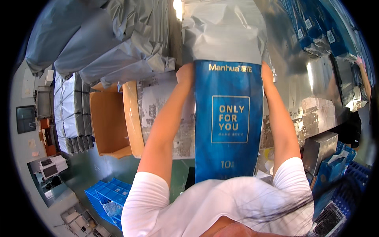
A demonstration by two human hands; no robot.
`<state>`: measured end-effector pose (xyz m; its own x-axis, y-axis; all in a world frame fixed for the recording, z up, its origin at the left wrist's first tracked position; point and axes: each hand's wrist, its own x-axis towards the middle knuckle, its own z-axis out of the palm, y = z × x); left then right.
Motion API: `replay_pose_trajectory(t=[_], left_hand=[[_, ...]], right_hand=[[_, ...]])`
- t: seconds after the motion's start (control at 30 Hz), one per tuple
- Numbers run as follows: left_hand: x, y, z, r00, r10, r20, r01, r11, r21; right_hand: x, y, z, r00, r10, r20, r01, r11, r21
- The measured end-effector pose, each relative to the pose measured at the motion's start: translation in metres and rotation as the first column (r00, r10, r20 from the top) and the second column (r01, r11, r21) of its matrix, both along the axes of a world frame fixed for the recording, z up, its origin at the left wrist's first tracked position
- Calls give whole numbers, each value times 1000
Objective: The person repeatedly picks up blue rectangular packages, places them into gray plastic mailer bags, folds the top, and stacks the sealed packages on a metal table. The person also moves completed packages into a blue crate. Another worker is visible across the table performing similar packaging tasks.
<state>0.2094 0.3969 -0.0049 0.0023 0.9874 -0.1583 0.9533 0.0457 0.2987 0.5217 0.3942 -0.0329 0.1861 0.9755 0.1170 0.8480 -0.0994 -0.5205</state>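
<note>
The fingers of both hands are mostly hidden behind the side edges of a long package, so I cannot tell whether they are clenched on anything. The left hand point(185, 74) looks curled in against the package's left edge, and the right hand point(267, 73) lies level with it at the right edge. Between them is the blue package point(229, 156), printed in gold, its near end reaching the person's white shirt point(252, 201). A crumpled grey bag point(225, 35) covers the far end, its edge running straight across the blue between the two hands. Both forearms stretch forward along the package's sides.

Underneath and around lies a metallic table point(284, 39) with worn, patchy areas; a pale, scuffed patch point(318, 112) shows to the right. On the left, large grey-wrapped bundles point(118, 59) are heaped beyond an open cardboard box point(110, 122), with a stack of silver-grey packages point(73, 114) beside it. A blue crate point(108, 197) sits on the green floor point(90, 168). To the far right are more blue packages point(331, 35), a co-worker's arm point(366, 79) near the rim, and a metal box point(320, 150) lower down.
</note>
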Motion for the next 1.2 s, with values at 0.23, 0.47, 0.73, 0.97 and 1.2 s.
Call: replay_pose_trajectory(t=[0.23,0.47,0.73,0.97,1.2], left_hand=[[-7,-63,-13,990,37,135,-41,999,29],[-21,-170,-17,985,-156,75,168,966,-197],[-43,-299,-14,870,-371,324,489,731,-476],[-37,-177,7,931,41,363,34,980,-197],[-31,-229,-6,681,389,620,-195,913,-358]], right_hand=[[10,-47,20,968,244,49,-215,917,-335],[18,-148,24,867,497,35,-374,696,-613],[43,-282,11,602,786,-145,-573,298,-763],[46,-156,55,928,368,51,-344,902,-260],[59,-264,46,714,685,-147,-492,341,-801]])
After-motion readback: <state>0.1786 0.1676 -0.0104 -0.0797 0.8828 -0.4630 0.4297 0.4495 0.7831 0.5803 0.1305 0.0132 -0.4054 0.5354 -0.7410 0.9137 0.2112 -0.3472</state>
